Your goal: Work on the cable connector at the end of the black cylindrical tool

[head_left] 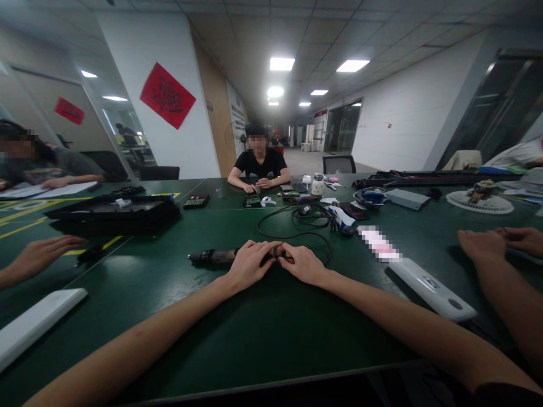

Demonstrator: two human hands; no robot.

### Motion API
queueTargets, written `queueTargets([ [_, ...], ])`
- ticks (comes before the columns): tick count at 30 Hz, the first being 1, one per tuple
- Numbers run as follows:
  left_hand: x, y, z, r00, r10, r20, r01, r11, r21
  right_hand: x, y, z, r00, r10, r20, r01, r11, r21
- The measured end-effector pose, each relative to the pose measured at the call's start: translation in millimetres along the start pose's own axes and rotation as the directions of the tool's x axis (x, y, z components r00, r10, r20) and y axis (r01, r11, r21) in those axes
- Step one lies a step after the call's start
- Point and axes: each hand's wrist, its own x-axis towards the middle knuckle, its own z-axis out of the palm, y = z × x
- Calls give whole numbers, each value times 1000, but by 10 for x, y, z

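A dark electric screwdriver (212,256) lies on the green table, its narrow tip pointing left. My left hand (252,263) is closed over its rear end, hiding that part. Just to the right, my right hand (300,263) has its fingers pinched on the black cord (329,244) close behind the screwdriver. The fingertips of both hands nearly meet, so the joint between cord and tool is mostly hidden. From there the cord loops away across the table towards a tangle of cable.
A white strip-shaped device (430,288) lies right of my hands, and another white bar (40,322) is at the left. A black tray (114,213) stands back left. Other people's hands are at both sides; a person (257,164) sits opposite, handling a circuit board (251,200).
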Motion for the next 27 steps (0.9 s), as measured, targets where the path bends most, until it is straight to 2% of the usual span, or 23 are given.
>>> queueTargets([
  [21,4,15,-19,1000,24,-9,-24,998,-51,10,5,-7,1000,3,11,-2,1000,-31],
  [27,-1,6,-9,1000,-9,-8,9,1000,-30,-4,-7,-23,1000,-28,2,28,999,-24],
])
